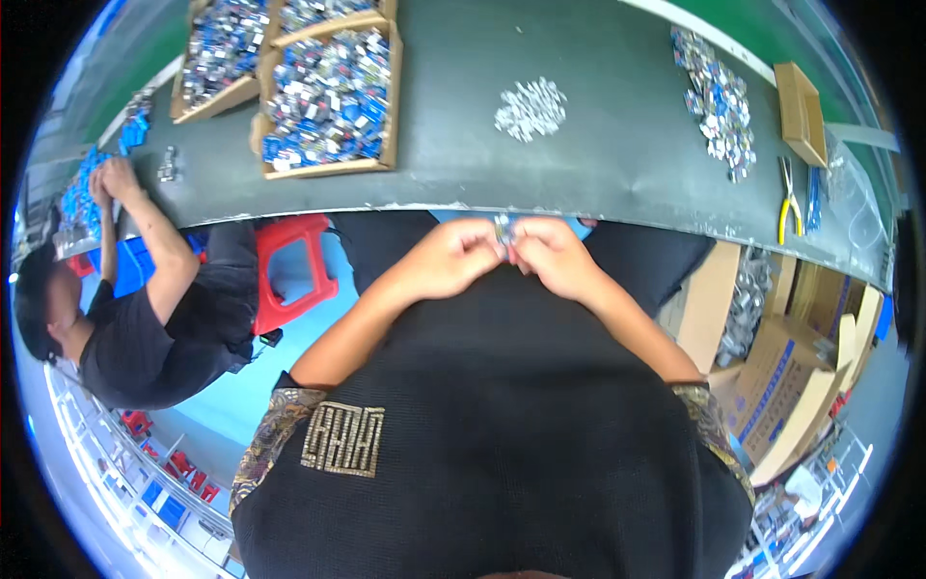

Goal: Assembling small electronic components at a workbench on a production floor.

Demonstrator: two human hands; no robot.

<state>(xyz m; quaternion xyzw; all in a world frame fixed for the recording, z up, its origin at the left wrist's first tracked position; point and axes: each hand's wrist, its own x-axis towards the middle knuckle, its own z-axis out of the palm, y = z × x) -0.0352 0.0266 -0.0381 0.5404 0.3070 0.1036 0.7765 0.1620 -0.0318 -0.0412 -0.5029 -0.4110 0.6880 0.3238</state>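
Observation:
My left hand (457, 257) and my right hand (552, 253) meet just off the table's near edge, fingertips pinched together. Between them is a small part (503, 230), silvery with a bit of blue, too small to name surely. Both hands grip it from opposite sides. On the dark table (453, 164) beyond them lies a loose pile of small whitish pieces (531, 109). To the right, a heap of small silver and blue parts (716, 104) spreads along the far side.
Cardboard trays (333, 172) full of silver and blue parts stand back left. Yellow-handled pliers (790, 207) and a small cardboard box (801, 116) lie at the right. Open cartons (786, 386) sit below right. A co-worker (159, 318) handles blue parts at the left, near a red stool (294, 275).

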